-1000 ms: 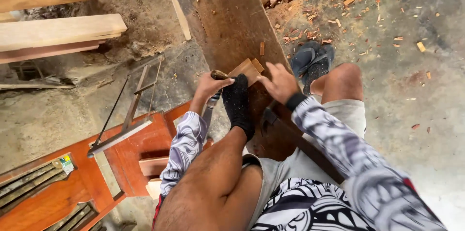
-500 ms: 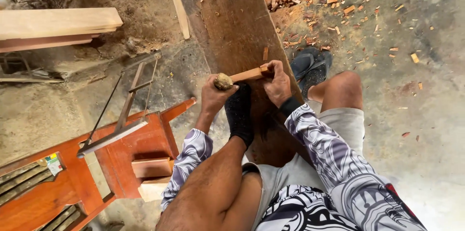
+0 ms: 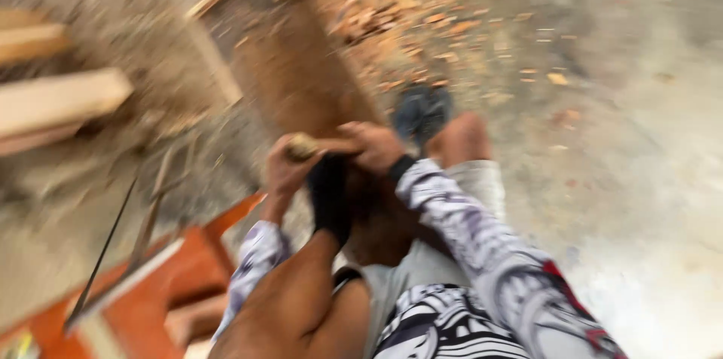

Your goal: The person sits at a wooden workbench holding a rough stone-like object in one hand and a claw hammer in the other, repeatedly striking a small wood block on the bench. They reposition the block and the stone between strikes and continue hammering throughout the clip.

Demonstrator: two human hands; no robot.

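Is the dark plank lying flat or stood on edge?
Flat: the dark plank shows its broad face up on the floor, both hands over it.

Whole shot is smeared by motion blur, so fine detail is gone. The left hand (image 3: 285, 167) and right hand (image 3: 374, 146) wrap a wooden tool (image 3: 303, 147), hiding most of it. The dark plank (image 3: 297, 73) runs off the top edge; the orange wooden frame (image 3: 162, 295) is cropped at the bottom-left corner.

Patterned white-and-black long sleeves (image 3: 467, 231), grey shorts (image 3: 422, 276), dark sock (image 3: 329, 197).
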